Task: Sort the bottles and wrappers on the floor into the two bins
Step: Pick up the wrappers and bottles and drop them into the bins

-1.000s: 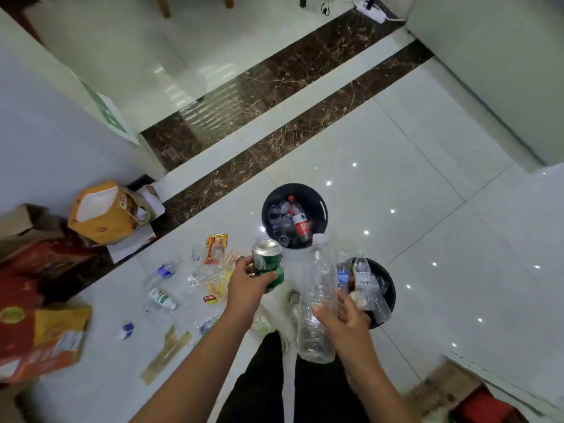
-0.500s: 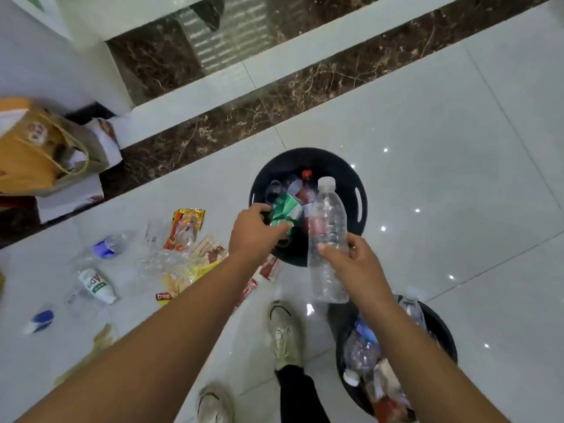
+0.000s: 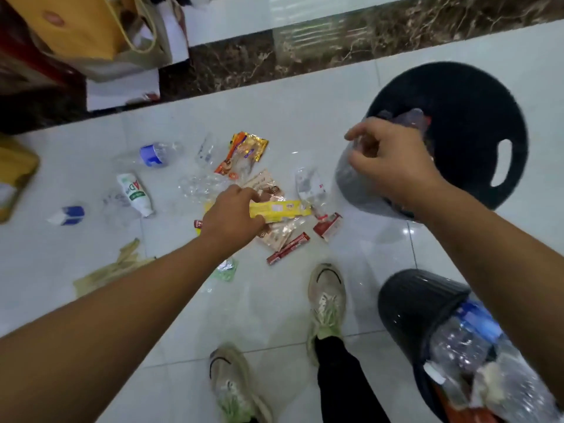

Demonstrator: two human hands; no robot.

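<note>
- Two hands are at work. The left hand (image 3: 235,216) is down in the litter, its fingers curled over one end of a yellow wrapper (image 3: 280,209), which sticks out to the right of the knuckles.
- The right hand (image 3: 393,166) is at the near rim of the far bin (image 3: 476,96) with its fingers bent. The blur hides whether they hold anything.
- Around the yellow wrapper lie a brown sachet (image 3: 265,186), two red stick packs (image 3: 288,248), a small red packet (image 3: 327,226) and a crumpled clear bottle (image 3: 308,184), all on the white floor (image 3: 274,102).
- Beyond these is an orange-and-gold wrapper (image 3: 244,151).
- To the left, well apart from the bins, lie a clear bottle with a blue label (image 3: 155,154), a white bottle with green lettering (image 3: 134,193) and a blue-and-white scrap (image 3: 68,215).
- A tan paper strip (image 3: 113,270) lies beside the left forearm.
- The near bin (image 3: 409,300), at lower right, is heaped with clear bottles (image 3: 464,343).
- Pale shoes (image 3: 326,300) stand between the litter and the near bin.
- A yellow paper bag (image 3: 82,25) sits at upper left.
</note>
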